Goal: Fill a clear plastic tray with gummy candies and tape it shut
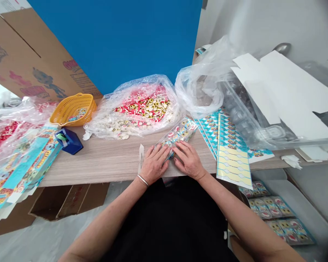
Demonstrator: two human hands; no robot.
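Observation:
A long clear plastic pack (pixel 180 131) with small colourful pieces inside lies at a slant on the wooden table, its near end under my hands. My left hand (pixel 155 163), with a bracelet at the wrist, rests flat on the pack's near left side, fingers stretched out. On the right side of the same pack lies my right hand (pixel 190 160), its fingers apart and slightly bent, the thumb pointing toward the left hand. The near end of the pack is partly hidden by the fingers. To the right are sheets of blue and yellow stickers (pixel 232 160).
Behind the pack sits a clear bag (pixel 142 105) of small red, white and yellow pieces. An orange basket (pixel 73 109), a blue tape dispenser (pixel 73 142) and printed boxes (pixel 35 160) stand left. A clear plastic tray (pixel 246 120) with white card (pixel 287 87) is right.

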